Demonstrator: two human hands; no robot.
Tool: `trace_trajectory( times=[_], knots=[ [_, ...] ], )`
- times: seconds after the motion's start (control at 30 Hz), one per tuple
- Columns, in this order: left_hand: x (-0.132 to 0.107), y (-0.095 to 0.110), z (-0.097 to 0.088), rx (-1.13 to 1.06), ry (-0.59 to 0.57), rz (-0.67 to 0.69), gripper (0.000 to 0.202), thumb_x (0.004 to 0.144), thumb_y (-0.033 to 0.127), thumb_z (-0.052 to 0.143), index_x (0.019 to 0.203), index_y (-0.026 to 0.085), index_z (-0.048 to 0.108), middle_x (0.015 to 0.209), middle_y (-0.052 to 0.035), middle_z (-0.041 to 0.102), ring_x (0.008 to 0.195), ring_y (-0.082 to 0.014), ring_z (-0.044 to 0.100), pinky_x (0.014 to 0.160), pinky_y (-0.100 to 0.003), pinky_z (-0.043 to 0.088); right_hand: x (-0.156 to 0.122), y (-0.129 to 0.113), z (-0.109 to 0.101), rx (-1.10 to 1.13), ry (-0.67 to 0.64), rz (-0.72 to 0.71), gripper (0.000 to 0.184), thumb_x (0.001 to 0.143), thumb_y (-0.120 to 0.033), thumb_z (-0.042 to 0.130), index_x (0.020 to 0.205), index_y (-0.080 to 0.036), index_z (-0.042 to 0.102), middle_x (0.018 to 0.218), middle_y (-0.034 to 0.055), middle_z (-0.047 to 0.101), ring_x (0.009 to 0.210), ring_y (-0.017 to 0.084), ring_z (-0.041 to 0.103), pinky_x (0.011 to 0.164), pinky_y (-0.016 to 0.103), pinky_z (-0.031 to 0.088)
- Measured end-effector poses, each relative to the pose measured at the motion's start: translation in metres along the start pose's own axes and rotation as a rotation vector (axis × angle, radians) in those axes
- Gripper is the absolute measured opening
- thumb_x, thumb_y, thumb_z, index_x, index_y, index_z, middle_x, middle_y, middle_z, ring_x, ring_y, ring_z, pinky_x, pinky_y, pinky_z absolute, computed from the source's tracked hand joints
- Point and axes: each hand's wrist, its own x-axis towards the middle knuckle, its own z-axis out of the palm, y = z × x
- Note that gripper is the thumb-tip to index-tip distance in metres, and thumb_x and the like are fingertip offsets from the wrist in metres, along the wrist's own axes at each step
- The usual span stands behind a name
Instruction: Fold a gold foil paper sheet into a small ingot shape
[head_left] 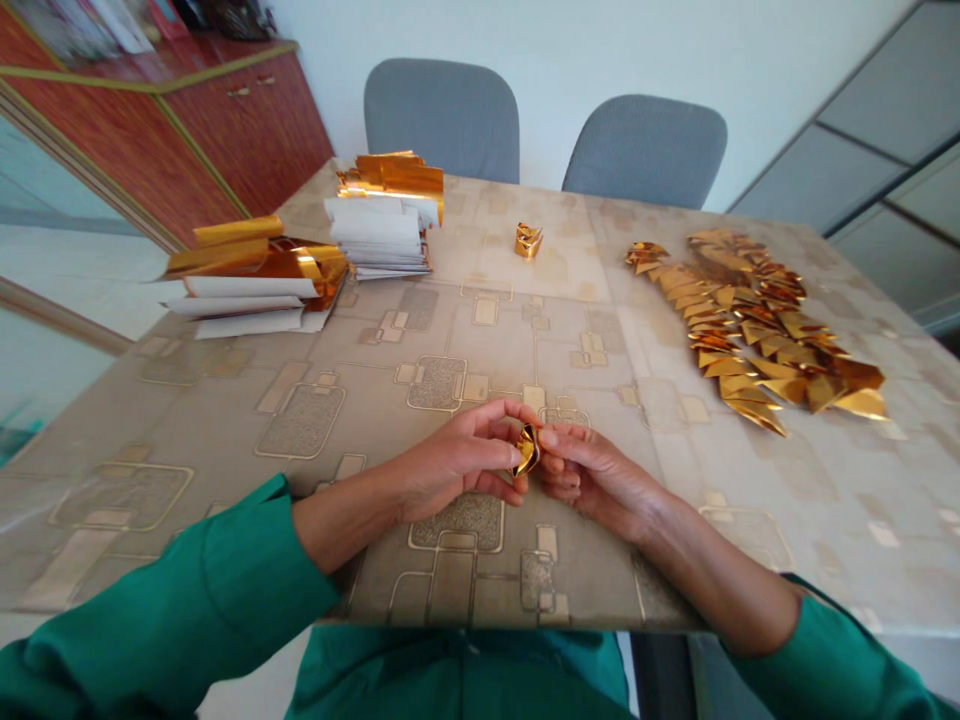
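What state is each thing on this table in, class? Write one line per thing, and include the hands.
left hand, fingertips pinching
right hand, fingers curled, touching the held piece
folded gold foil piece, creased, held between both hands
small gold foil piece, folded, lying apart
gold foil triangles, folded, laid overlapping in rows
left paper stack, gold and white sheets, piled loosely
far paper stack, gold and white sheets, piled loosely
cabinet doors, shut

A small folded piece of gold foil (526, 450), creased into a shiny, curled wedge, stands slightly tilted with its pointed end down. The left grip (457, 462) and right grip (592, 476) pinch it between their fingertips.
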Motion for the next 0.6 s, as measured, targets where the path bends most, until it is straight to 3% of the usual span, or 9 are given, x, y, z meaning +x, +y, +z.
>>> trace_trajectory(
  times=[0.27, 0.6],
  knots=[
    [0.0, -0.0013, 0.0021, 0.062, 0.042, -0.005, 0.031, 0.073, 0.01, 0.06, 0.102, 0.019, 0.057, 0.089, -0.0004, 0.059, 0.066, -0.008, 0.058, 0.059, -0.022, 0.054, -0.0019, -0.0003, -0.0016, -0.031, -0.003, 0.034, 0.024, 0.071, -0.029, 0.084, 0.071, -0.013, 0.066, 0.054, -0.0051, 0.054, 0.047, 0.003, 0.037, 0.047, 0.018, 0.024],
    [-0.0001, 0.0008, 0.0062, 0.131, 0.104, 0.045, 0.022, 0.078, 0.017, 0.058, 0.1, 0.018, 0.057, 0.083, -0.0011, 0.061, 0.063, -0.0091, 0.058, 0.054, -0.021, 0.054, -0.0016, -0.0005, 0.0001, -0.032, 0.009, 0.042, 0.023, 0.073, -0.029, 0.082, 0.074, -0.013, 0.067, 0.056, -0.005, 0.054, 0.048, 0.003, 0.037, 0.048, 0.019, 0.023]
  ],
)
